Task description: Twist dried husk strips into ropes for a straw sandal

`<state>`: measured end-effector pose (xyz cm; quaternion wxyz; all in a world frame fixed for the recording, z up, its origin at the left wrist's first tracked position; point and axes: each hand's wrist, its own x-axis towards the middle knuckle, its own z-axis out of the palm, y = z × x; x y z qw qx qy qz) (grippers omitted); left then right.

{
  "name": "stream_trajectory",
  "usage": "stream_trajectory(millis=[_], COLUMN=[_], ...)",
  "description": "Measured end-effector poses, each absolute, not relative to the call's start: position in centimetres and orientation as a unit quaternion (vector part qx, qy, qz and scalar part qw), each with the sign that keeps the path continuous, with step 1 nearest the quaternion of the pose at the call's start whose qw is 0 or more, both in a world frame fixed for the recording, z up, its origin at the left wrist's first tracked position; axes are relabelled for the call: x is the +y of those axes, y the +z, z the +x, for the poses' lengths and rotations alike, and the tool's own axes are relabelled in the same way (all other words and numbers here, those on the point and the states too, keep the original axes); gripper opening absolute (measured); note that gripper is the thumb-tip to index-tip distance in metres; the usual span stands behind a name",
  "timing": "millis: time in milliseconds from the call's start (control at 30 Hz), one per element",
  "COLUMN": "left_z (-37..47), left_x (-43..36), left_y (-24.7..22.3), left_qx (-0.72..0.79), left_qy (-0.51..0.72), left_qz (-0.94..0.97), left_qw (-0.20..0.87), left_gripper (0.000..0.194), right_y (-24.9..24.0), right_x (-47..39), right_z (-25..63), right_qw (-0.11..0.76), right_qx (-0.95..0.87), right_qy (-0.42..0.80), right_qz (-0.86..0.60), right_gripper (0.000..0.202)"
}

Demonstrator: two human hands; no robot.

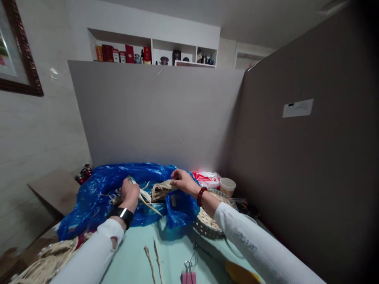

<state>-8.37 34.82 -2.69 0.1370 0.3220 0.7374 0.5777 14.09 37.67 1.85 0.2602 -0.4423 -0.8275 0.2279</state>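
Note:
At the opening of a crumpled blue plastic bag (102, 181), my left hand (130, 193) is closed around pale, dry strips that look like corn husk (145, 195). Their loose ends stick out to the right of its fingers. My right hand (186, 182) pinches the upper right end of a thicker bundle of dry husk (160, 191) between thumb and fingers. That bundle lies partly inside the bag, whose folds hide its underside. Two twisted husk cords (149, 260) lie on the pale green table cover (130, 248) nearer to me.
A woven basket (207, 223) sits under my right forearm, with a paper cup (227, 185) and a red-white packet (206, 178) behind it. A pink binder clip (188, 277) is at the front edge. Braided husk (49, 260) lies at left. Grey partitions (160, 114) stand behind and right.

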Motion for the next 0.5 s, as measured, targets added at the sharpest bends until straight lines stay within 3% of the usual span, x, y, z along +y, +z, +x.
stream_trajectory(millis=[200,367,500], left_z=[-7.9,-7.1,-7.9], left_x=[33.9,32.3,31.4], left_y=[-3.3,-5.9,-7.8], left_qx=[0.704,0.581,0.561], left_qy=[0.450,0.305,0.229], left_qz=[0.549,0.755,0.796], left_qw=[0.005,-0.006,-0.004], left_gripper=[0.036,0.039,0.047], right_y=[3.1,2.9,3.3], right_x=[37.0,37.0,37.3], right_z=[13.6,14.3,16.2], right_qw=[0.335,0.379,0.421], right_qx=[-0.797,-0.766,-0.741], right_qy=[0.232,0.244,0.255], right_qz=[-0.446,-0.459,-0.456], right_gripper=[0.028,0.027,0.026])
